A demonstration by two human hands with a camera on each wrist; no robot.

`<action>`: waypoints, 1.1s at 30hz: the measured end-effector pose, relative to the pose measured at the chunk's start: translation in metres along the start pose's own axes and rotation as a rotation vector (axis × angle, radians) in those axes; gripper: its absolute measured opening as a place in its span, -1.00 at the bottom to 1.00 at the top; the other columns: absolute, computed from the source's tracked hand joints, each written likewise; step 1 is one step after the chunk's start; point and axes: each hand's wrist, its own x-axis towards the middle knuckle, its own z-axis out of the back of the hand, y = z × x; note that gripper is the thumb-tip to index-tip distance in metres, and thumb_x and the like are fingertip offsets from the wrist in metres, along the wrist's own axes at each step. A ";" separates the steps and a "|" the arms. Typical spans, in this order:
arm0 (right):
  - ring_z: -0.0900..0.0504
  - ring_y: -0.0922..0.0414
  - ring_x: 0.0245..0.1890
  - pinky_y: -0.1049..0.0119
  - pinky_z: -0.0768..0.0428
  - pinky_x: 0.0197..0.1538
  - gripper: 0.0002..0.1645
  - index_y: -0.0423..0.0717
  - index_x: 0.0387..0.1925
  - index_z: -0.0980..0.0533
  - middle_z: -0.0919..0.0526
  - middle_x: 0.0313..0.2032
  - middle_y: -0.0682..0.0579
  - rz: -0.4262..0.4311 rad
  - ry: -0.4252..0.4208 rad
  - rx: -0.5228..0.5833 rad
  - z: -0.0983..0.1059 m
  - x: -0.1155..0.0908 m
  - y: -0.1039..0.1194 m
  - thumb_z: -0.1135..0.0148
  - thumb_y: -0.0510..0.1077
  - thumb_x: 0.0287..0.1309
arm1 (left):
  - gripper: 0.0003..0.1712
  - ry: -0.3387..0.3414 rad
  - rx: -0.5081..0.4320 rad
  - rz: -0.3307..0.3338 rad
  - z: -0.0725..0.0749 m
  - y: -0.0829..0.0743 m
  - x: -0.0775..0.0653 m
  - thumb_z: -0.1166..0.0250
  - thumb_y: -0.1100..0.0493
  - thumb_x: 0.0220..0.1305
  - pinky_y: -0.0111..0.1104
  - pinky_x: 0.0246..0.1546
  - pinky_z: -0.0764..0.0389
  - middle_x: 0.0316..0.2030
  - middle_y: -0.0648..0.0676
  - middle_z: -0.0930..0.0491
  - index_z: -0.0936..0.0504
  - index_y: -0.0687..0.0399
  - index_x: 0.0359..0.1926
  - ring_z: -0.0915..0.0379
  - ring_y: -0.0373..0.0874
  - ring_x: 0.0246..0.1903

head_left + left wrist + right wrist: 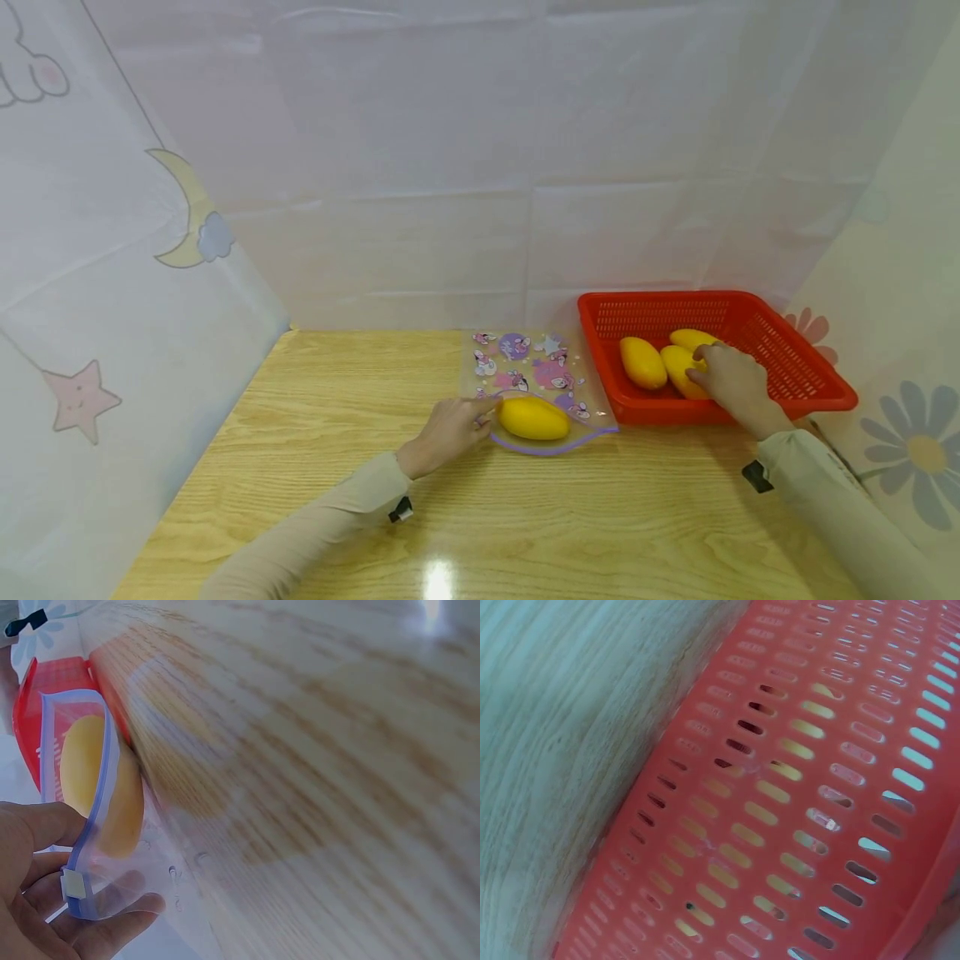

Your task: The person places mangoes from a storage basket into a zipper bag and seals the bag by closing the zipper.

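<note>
In the head view my left hand point(448, 429) grips the mouth of a clear zip bag point(487, 354) with purple edging and cartoon prints. The left wrist view shows its thumb and fingers around the bag's purple zip edge point(107, 776), beside a white slider point(73, 883). One yellow mango point(534, 418) lies inside the bag near the opening. On the right, my right hand point(735, 385) reaches into a red basket point(652, 412), fingers curled on a mango point(680, 372). The right wrist view shows mainly the slotted basket wall point(641, 817), which hides the fingers.
Two more mangoes lie in the basket, one at the left point(642, 363) and one behind point(693, 337). The basket stands right of the bag on a wooden table point(345, 400). White printed sheets point(405, 250) rise at the back and sides.
</note>
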 end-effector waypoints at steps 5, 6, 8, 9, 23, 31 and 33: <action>-0.49 -0.15 -0.50 -0.04 -0.53 -0.55 -0.48 -0.45 -0.06 -0.53 -0.57 -0.15 -0.47 -0.010 0.020 0.001 -0.001 0.002 -0.004 -0.37 -0.06 0.16 | -0.56 -0.002 0.002 -0.003 0.000 -0.001 0.001 -0.41 0.34 0.16 -0.59 -0.82 -0.09 -0.27 0.14 -0.75 -0.65 0.23 0.11 -0.42 -0.34 -0.67; -0.49 -0.15 -0.50 -0.04 -0.53 -0.55 -0.47 -0.45 -0.06 -0.53 -0.57 -0.15 -0.47 -0.014 0.023 0.000 -0.001 0.002 -0.005 -0.37 -0.05 0.16 | -0.56 -0.003 0.002 -0.005 0.000 0.000 0.001 -0.41 0.34 0.16 -0.59 -0.82 -0.08 -0.28 0.14 -0.75 -0.65 0.23 0.11 -0.42 -0.33 -0.67; -0.49 -0.16 -0.49 -0.05 -0.53 -0.55 -0.46 -0.45 -0.06 -0.53 -0.57 -0.17 -0.45 -0.023 0.028 -0.002 0.000 0.002 -0.005 -0.37 -0.04 0.15 | -0.56 -0.005 0.001 -0.006 0.000 -0.001 0.001 -0.41 0.34 0.16 -0.59 -0.82 -0.08 -0.27 0.14 -0.75 -0.65 0.24 0.11 -0.42 -0.33 -0.67; -0.48 -0.15 -0.50 -0.05 -0.53 -0.56 -0.45 -0.45 -0.06 -0.53 -0.58 -0.19 -0.43 -0.029 0.032 -0.003 0.001 0.002 -0.005 -0.37 -0.03 0.15 | -0.55 -0.005 -0.002 -0.008 0.000 -0.001 0.001 -0.41 0.34 0.16 -0.59 -0.82 -0.09 -0.26 0.14 -0.75 -0.65 0.24 0.11 -0.44 -0.33 -0.66; -0.42 -0.11 -0.56 0.02 -0.45 -0.58 -0.37 -0.38 -0.23 -0.51 -0.45 -0.51 -0.15 -0.063 0.081 -0.033 0.004 0.002 -0.013 -0.35 0.18 0.14 | -0.53 0.000 0.001 -0.005 0.001 0.000 0.001 -0.41 0.36 0.12 -0.59 -0.81 -0.18 -0.29 0.11 -0.75 -0.66 0.20 0.10 -0.48 -0.32 -0.63; -0.37 -0.06 -0.59 0.10 -0.38 -0.57 -0.42 -0.17 -0.52 -0.38 -0.32 -0.60 -0.06 -0.073 0.148 0.010 0.007 -0.003 -0.011 -0.32 0.24 0.15 | -0.54 0.002 0.018 -0.010 0.001 0.000 0.001 -0.42 0.36 0.12 -0.60 -0.80 -0.18 -0.31 0.11 -0.75 -0.66 0.22 0.10 -0.47 -0.33 -0.63; -0.37 -0.06 -0.58 0.09 -0.38 -0.56 -0.42 -0.16 -0.53 -0.37 -0.32 -0.60 -0.06 -0.075 0.152 0.013 0.007 -0.003 -0.010 -0.32 0.24 0.16 | -0.54 0.005 0.021 -0.011 0.001 -0.001 0.001 -0.42 0.35 0.12 -0.61 -0.80 -0.18 -0.30 0.10 -0.75 -0.66 0.20 0.10 -0.51 -0.32 -0.60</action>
